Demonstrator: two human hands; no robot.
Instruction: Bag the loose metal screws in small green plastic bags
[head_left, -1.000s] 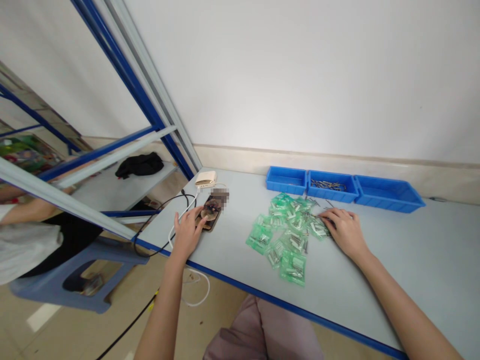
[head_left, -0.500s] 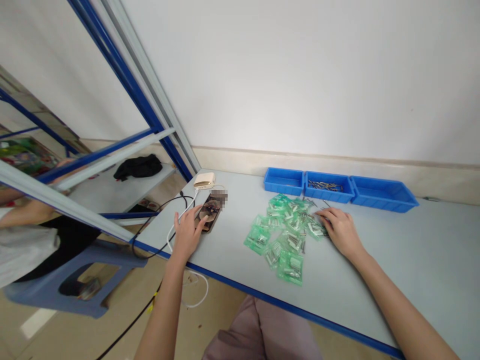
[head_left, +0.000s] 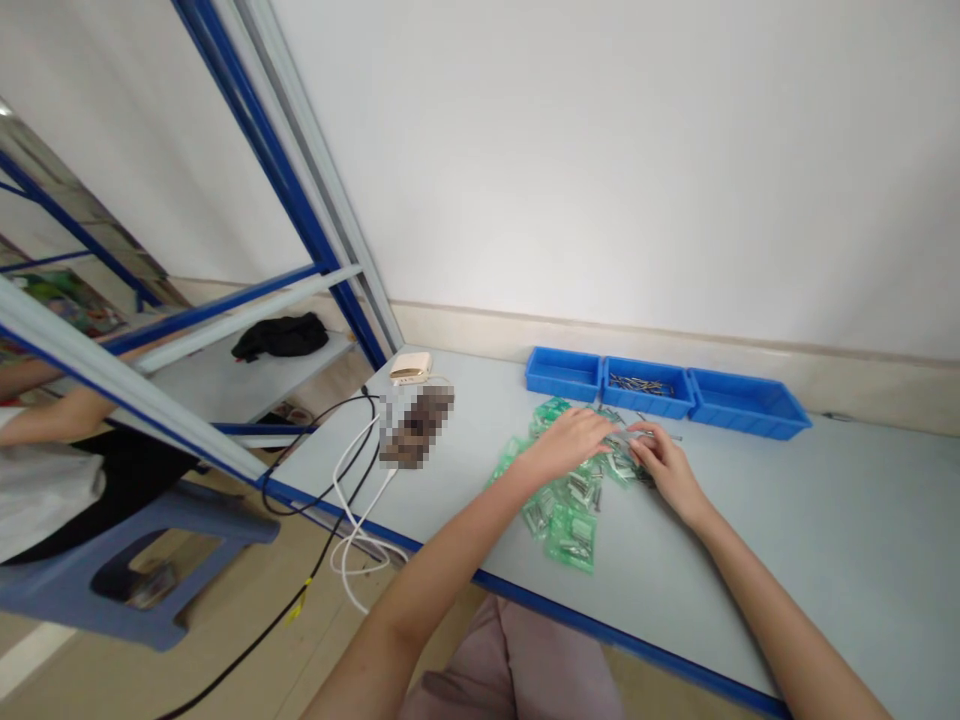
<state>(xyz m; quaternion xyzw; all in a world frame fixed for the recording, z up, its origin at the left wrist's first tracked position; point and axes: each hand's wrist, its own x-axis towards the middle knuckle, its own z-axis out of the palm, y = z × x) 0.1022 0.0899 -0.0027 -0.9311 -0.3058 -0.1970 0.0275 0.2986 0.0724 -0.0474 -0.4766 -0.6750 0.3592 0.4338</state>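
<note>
Several small green plastic bags (head_left: 571,540) lie in a pile, with white plugs and metal screws showing through them. Over the back of the pile, my left hand (head_left: 571,442) is closed at one side of a small translucent bag (head_left: 621,436). My right hand (head_left: 670,472) pinches the other side, thumb and fingers together. A thin screw (head_left: 670,435) shows just behind the right fingers; whether they hold it I cannot tell. Loose screws lie among the bags near both hands.
Three blue bins stand along the wall; screws lie in the middle bin (head_left: 649,402). To the left are a phone (head_left: 420,425), partly blurred out, a cream-coloured box (head_left: 411,367) and white and black cables. Beyond the blue frame, another person sits on a blue stool (head_left: 150,560).
My left hand has left the phone and moved right to the bag pile, meeting my right hand. A translucent bag now shows between them. The view has shifted slightly.
</note>
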